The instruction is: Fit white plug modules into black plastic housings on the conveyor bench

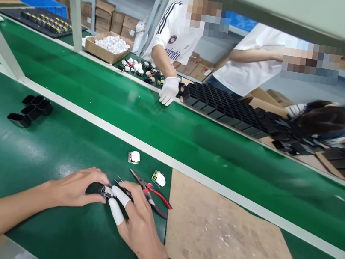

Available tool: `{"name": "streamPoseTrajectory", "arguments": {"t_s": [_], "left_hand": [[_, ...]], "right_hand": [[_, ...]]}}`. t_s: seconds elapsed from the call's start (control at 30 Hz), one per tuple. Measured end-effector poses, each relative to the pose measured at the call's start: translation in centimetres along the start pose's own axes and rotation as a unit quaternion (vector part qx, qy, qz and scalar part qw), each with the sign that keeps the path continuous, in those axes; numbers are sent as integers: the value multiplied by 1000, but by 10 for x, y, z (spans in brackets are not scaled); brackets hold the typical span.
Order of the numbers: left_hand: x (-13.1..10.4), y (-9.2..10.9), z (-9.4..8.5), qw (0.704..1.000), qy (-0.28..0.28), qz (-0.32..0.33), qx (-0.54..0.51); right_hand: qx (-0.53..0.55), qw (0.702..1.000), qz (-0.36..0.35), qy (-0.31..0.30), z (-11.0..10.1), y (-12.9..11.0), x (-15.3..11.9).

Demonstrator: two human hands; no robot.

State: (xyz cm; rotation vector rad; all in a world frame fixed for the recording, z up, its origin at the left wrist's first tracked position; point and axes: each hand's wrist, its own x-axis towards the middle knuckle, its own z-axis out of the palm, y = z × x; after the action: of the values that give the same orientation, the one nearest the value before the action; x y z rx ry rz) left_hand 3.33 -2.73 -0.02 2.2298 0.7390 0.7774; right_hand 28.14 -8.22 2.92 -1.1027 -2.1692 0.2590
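Note:
My left hand (pixel 81 187) pinches a small black plastic housing (pixel 105 189) between thumb and fingers. A circuit board with a whitish top (pixel 108 192) sits at the housing's open end. White finger cots cover the thumb and index finger of my right hand (pixel 138 215), which are closed on that board. Thin metal prongs (pixel 119 179) poke out beside my right fingers; what they belong to is hidden. Red-handled long-nose pliers (pixel 147 188) lie just past this hand. Two small circuit boards with white tops, one farther left (pixel 134 157) and another board (pixel 159 179) by the pliers, rest on the green bench.
Several black housings (pixel 31 110) stand at left. A cardboard sheet (pixel 227 237) covers the bench at right. Beyond a pale rail (pixel 101 125) runs a green conveyor belt (pixel 100 88). Across it, a co-worker's white-gloved hand (pixel 169 90) reaches over the belt near rows of black housings (pixel 227 107).

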Motion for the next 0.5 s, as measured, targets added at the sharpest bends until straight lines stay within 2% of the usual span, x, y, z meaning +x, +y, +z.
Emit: {"name": "streamPoseTrajectory", "arguments": {"t_s": [0.07,0.13,0.3,0.5], "left_hand": [[-2,0,1,999,-14,-49,-5],[-4,0,1,998,-24,-57,-7],[-7,-2,3,1000,-19,-22,-11],[-4,2,2,1000,-8,7,9]], "right_hand": [[1,1000,-8,-30,2,-2,1],[-12,998,-10,-58,4,-3,2],[-25,995,-2,-92,4,-6,4],[-11,997,-9,-75,2,-4,0]]}}
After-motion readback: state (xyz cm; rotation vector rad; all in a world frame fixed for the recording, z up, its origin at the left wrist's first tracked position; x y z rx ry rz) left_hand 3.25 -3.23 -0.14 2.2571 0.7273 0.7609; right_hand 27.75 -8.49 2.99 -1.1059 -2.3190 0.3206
